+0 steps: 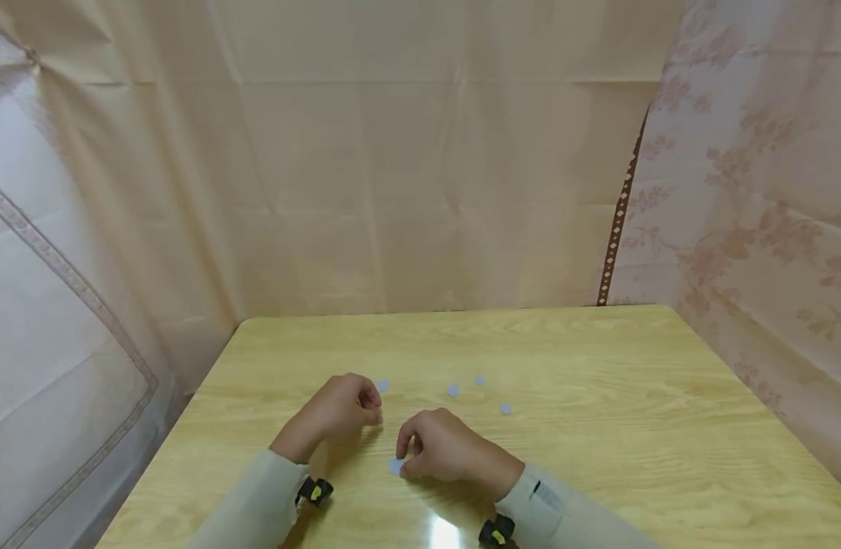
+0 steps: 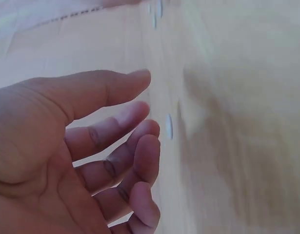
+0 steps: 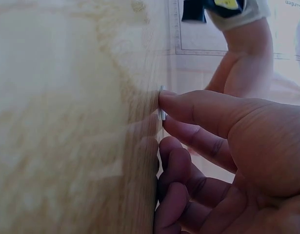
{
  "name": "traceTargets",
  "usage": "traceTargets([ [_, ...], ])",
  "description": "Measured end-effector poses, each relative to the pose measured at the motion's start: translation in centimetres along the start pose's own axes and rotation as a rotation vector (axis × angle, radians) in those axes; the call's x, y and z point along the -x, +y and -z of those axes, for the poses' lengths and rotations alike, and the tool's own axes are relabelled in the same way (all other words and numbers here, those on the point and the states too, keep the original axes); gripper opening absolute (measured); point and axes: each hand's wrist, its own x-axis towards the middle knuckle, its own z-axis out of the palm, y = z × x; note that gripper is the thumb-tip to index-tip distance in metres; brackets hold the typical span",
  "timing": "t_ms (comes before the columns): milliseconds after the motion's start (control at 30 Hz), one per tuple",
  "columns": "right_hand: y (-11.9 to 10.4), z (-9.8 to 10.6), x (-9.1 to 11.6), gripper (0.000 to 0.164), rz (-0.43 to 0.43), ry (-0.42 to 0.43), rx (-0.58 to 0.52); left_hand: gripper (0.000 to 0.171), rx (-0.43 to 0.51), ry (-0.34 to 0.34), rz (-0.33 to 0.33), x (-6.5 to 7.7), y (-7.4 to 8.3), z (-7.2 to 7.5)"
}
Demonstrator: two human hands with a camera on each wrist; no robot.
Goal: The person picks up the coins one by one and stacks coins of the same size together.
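1. In the lower centre of the head view, a first pale disc (image 1: 394, 466) is pinched at its right edge between the thumb and index finger of the right hand (image 1: 439, 448). It is held at the surface of the worktop (image 1: 633, 427); whether it is lifted cannot be told.
2. Left of centre, the left hand (image 1: 345, 408) is held with its fingers loosely bent and its thumb parted from them; nothing is gripped.
3. A second pale disc (image 1: 383, 386) is seen just beyond the left hand, and near the middle of the left wrist view.
4. Right of centre in the head view, a third pale disc (image 1: 453, 390), a fourth pale disc (image 1: 480, 380) and a fifth pale disc (image 1: 505, 409) are spread apart.
5. The upper centre is filled by a beige curtain (image 1: 406, 152).
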Motion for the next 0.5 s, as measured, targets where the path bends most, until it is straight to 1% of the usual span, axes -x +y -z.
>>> traceTargets([
  [133, 0.2, -0.2, 0.1, 0.012, -0.008, -0.010, -0.012, 0.014, 0.004, 0.051, 0.076, -1.2, -0.2, 0.2],
  [200, 0.1, -0.2, 0.1, 0.012, -0.010, -0.008, -0.013, 0.017, 0.000, 0.073, 0.103, -1.7, -0.3, 0.4],
  [333, 0.0, -0.1, 0.2, 0.012, -0.015, -0.004, -0.009, 0.027, -0.002, 0.099, 0.122, -2.6, -0.7, 0.5],
  [500, -0.1, 0.2, 0.3, 0.012, -0.011, 0.020, 0.038, 0.035, 0.008, 0.111, 0.120, -3.4, -1.3, 0.3],
])
